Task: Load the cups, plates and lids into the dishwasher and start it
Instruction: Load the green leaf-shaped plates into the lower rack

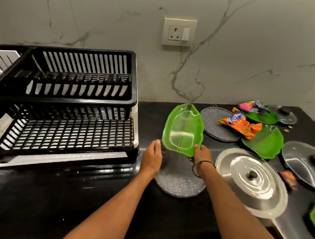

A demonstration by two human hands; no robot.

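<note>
Fingers (199,149) of the right hand (202,156) pinch the near edge of the green leaf plate (184,128); the left hand (152,156) rests released beside it. The plate stands tilted above a grey plate (179,181) on the worktop (57,206), its long axis pointing away, and the black rack (68,106) lies to the left, nearer the left hand.

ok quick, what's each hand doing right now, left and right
Left hand: open, fingers straight, resting at the edge of the grey plate, holding nothing.
Right hand: gripping the green leaf plate by its lower edge, tilted up.
</note>
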